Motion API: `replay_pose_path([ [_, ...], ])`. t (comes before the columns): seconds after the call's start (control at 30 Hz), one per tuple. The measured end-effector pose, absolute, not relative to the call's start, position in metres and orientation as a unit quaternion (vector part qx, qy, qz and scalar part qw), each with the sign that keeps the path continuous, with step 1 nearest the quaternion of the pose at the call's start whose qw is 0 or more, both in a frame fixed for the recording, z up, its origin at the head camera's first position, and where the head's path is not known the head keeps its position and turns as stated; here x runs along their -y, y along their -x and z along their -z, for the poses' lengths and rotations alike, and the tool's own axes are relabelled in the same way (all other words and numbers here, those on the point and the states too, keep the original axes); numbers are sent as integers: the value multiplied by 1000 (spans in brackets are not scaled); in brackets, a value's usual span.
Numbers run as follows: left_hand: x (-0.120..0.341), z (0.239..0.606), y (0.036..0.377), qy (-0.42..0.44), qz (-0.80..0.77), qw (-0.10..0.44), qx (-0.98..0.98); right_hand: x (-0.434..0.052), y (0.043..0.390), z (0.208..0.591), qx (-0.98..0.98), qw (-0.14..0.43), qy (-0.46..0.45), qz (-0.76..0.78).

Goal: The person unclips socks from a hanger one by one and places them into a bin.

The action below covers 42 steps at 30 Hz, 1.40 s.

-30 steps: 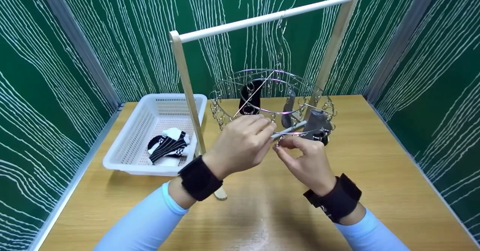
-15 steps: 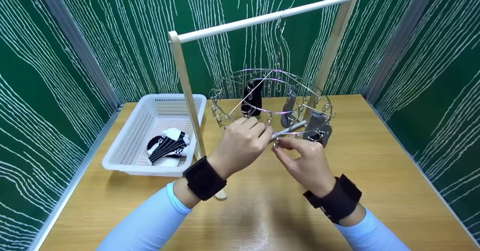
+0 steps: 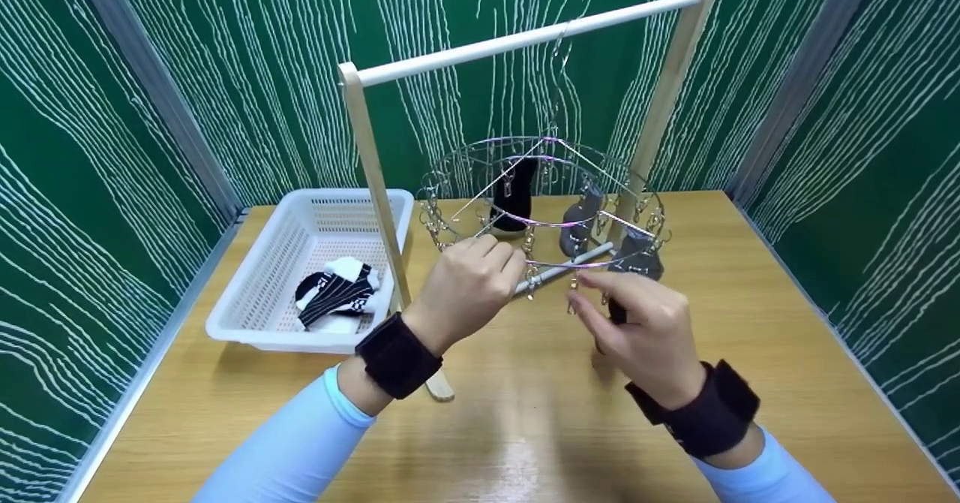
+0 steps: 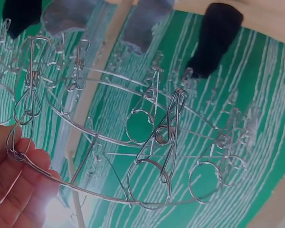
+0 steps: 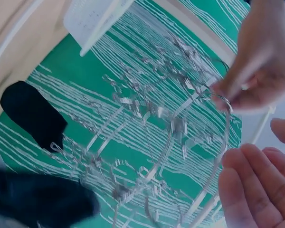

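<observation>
A round wire clip hanger (image 3: 555, 221) hangs from a wooden rail (image 3: 525, 37). My left hand (image 3: 504, 264) pinches its front rim, with the wire running across my fingers (image 4: 14, 180) in the left wrist view. My right hand (image 3: 596, 287) sits just right of it with relaxed fingers (image 5: 256, 190), its fingertips at the rim and gripping nothing. Clipped on the far side are a black sock (image 3: 517, 199) and a grey sock (image 3: 581, 218), and a second grey sock (image 3: 637, 251) hangs just beyond my right hand. An empty clip (image 4: 164, 135) dangles from the ring.
A white basket (image 3: 300, 263) on the left of the wooden table (image 3: 525, 428) holds black-and-white striped socks (image 3: 337, 293). The rack's left post (image 3: 379, 210) stands between basket and hanger. Green patterned walls close in on three sides.
My right hand has let go of the clip at the rim and drawn back down and to the right. The hanger has turned, and my left hand has shifted slightly left with the rim.
</observation>
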<state>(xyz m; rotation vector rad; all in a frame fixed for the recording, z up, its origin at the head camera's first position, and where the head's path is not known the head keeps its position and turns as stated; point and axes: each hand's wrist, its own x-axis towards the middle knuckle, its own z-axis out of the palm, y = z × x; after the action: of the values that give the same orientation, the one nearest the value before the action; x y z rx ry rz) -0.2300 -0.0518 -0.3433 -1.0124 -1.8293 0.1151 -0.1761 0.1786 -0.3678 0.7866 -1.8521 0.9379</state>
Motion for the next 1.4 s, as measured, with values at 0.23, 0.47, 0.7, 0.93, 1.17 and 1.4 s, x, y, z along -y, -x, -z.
replay_pose_path([
  [0.23,62,344,233,419,-39,485,767,-203,182,356,766,453,-267,-371],
  [0.47,73,341,236,415,-30,461,784,-224,192,354,806,417,-241,-343],
  [0.7,86,338,241,403,-23,447,798,-236,199,359,837,372,-239,-321],
  [0.93,96,337,246,387,2,424,819,-239,204,365,852,351,-267,-282],
  [1.17,102,336,250,378,52,388,839,-235,207,364,825,383,-327,-254],
  [1.4,101,327,244,381,76,367,845,-229,203,361,815,393,-341,-254],
])
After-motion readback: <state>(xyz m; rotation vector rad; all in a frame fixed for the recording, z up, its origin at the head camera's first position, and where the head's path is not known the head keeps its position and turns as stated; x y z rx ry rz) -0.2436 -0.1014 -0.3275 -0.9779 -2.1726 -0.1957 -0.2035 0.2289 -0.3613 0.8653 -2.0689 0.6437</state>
